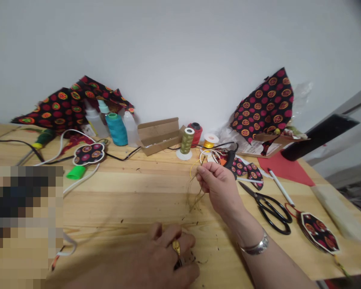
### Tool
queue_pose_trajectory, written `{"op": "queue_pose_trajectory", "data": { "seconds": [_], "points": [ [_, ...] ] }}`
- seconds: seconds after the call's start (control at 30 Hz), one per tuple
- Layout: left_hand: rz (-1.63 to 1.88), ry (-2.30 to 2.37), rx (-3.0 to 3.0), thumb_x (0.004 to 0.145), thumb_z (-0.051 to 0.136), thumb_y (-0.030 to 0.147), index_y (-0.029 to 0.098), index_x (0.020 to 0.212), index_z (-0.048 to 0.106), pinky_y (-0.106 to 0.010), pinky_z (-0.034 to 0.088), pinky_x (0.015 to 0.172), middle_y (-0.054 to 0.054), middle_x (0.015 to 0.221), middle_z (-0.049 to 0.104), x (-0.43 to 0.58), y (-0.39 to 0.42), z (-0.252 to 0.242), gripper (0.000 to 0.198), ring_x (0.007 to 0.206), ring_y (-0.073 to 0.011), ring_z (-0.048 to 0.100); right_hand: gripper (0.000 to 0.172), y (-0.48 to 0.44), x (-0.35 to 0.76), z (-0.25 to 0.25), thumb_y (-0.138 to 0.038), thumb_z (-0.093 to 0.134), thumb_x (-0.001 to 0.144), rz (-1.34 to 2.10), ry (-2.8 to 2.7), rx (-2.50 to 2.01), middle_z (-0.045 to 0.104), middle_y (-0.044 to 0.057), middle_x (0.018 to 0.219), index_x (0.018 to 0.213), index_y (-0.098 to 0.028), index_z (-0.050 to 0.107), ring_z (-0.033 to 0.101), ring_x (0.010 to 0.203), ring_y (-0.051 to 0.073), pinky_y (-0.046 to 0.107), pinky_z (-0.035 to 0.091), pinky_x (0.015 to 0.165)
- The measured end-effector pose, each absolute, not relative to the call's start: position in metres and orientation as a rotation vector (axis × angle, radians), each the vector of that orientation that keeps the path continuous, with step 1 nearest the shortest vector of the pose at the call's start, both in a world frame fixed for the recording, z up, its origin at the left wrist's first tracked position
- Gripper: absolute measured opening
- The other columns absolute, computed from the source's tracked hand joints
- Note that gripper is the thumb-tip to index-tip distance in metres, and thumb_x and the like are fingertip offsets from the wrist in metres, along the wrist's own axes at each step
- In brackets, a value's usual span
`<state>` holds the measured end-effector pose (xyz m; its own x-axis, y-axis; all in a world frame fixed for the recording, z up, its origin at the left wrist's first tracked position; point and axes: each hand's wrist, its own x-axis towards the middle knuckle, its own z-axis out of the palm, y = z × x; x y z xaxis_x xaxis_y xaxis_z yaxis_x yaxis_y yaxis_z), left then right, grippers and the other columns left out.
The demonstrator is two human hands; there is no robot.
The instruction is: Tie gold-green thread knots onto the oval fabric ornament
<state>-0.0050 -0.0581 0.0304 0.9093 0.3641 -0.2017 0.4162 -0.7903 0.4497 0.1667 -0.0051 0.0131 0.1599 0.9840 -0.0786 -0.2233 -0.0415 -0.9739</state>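
My right hand [218, 186] is raised over the middle of the table. Its thumb and fingertips pinch a loose bunch of thin olive-brown thread [195, 198], whose ends hang down to the left. Low at the front, my left hand [168, 257] is over the tabletop with bent fingers, its thumb apart from the forefinger. A gold ring shows on one finger. Something dark and shiny by the thumb is too blurred to name. Small dark scraps lie around the fingers. Behind the right hand stands a spool of olive thread [186, 142].
Black scissors [270, 206], a white pen [281, 188] and an octagonal patterned piece [320, 233] lie at right. At the back are a cardboard box [159, 138], a teal thread cone [116, 130] and patterned cloth [264, 104]. Cables and a flower-shaped piece [89, 153] are at left.
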Motion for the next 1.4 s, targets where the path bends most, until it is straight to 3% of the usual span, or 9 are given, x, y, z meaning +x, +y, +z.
{"op": "queue_pose_trajectory", "data": {
  "seconds": [0.1,0.23,0.4,0.6,0.73,0.9,1.03,1.17,1.4],
  "points": [
    [-0.202,0.625,2.516,0.08,0.052,0.018,0.026,0.109,0.062,-0.047,0.04,0.08,-0.011,0.118,0.059,-0.007,-0.06,0.033,0.032,0.104,-0.0336,0.052,0.017,-0.006,0.167,0.013,-0.029,0.066,0.067,1.232,-0.902,-1.151,0.053,-0.004,0.05,0.064,-0.015,0.055,0.035,0.038,0.004,0.017,0.022,0.037],
    [-0.165,0.686,2.418,0.063,0.066,0.01,0.031,0.118,0.053,-0.045,0.039,0.089,-0.007,0.126,0.052,-0.014,-0.055,0.038,0.061,0.112,-0.0314,0.045,0.017,-0.007,0.166,0.012,-0.028,0.065,0.068,1.241,-0.914,-1.138,0.053,-0.005,0.05,0.064,-0.015,0.055,0.034,0.038,0.004,0.017,0.022,0.037],
    [0.059,0.775,2.328,0.064,0.065,0.013,0.027,0.13,0.038,-0.038,0.035,0.097,-0.007,0.133,0.041,-0.019,-0.035,0.019,0.073,0.118,-0.0252,0.039,0.018,-0.006,0.166,0.013,-0.029,0.065,0.068,1.232,-0.908,-1.122,0.053,-0.005,0.05,0.064,-0.015,0.054,0.034,0.038,0.003,0.017,0.022,0.037],
    [0.248,0.932,2.308,0.07,0.057,0.016,0.021,0.116,0.048,-0.04,0.036,0.096,-0.012,0.139,0.033,-0.012,-0.006,-0.006,0.046,0.12,-0.0259,0.041,0.019,-0.006,0.168,0.014,-0.03,0.066,0.068,1.237,-0.91,-1.102,0.053,-0.005,0.051,0.066,-0.015,0.054,0.034,0.039,0.003,0.017,0.022,0.037],
    [0.444,1.022,2.349,0.063,0.069,0.025,0.018,0.118,0.047,-0.044,0.029,0.102,-0.015,0.14,0.032,-0.008,0.003,-0.005,0.06,0.128,-0.0304,0.028,0.021,-0.007,0.168,0.016,-0.031,0.066,0.069,1.241,-0.929,-1.11,0.053,-0.004,0.051,0.064,-0.015,0.053,0.035,0.039,0.003,0.017,0.023,0.038],
    [0.972,1.121,1.993,0.086,0.042,0.03,0.019,0.115,0.049,-0.038,0.029,0.102,-0.009,0.131,0.047,0.004,-0.003,0.023,0.032,0.121,-0.0217,0.041,0.019,-0.016,0.162,0.021,-0.027,0.065,0.07,1.377,-1.037,-1.074,0.054,-0.004,0.05,0.062,-0.015,0.053,0.037,0.039,0.003,0.016,0.025,0.039],
    [0.869,0.987,1.485,0.088,0.039,0.041,0.018,0.106,0.055,-0.03,0.045,0.081,-0.005,0.096,0.065,0.014,-0.01,0.03,0.034,0.093,-0.0192,0.057,0.017,-0.022,0.157,0.025,-0.025,0.065,0.069,1.457,-1.148,-1.053,0.054,-0.005,0.049,0.062,-0.015,0.053,0.039,0.04,0.004,0.017,0.028,0.04],
    [0.84,0.916,1.321,0.087,0.041,0.042,0.016,0.094,0.059,-0.024,0.043,0.059,0.0,0.07,0.061,0.015,-0.009,0.02,0.032,0.062,-0.0125,0.053,0.016,-0.018,0.158,0.024,-0.025,0.064,0.069,1.391,-1.156,-1.152,0.054,-0.005,0.047,0.06,-0.015,0.054,0.04,0.039,0.004,0.018,0.03,0.04],
    [0.824,1.039,1.372,0.077,0.058,0.032,0.02,0.088,0.069,-0.021,0.043,0.061,0.0,0.079,0.069,0.009,-0.007,0.013,0.02,0.068,-0.0137,0.057,0.014,-0.011,0.158,0.017,-0.024,0.062,0.069,1.303,-1.179,-1.27,0.052,-0.006,0.047,0.06,-0.015,0.056,0.039,0.04,0.004,0.018,0.03,0.041]
  ]
}}
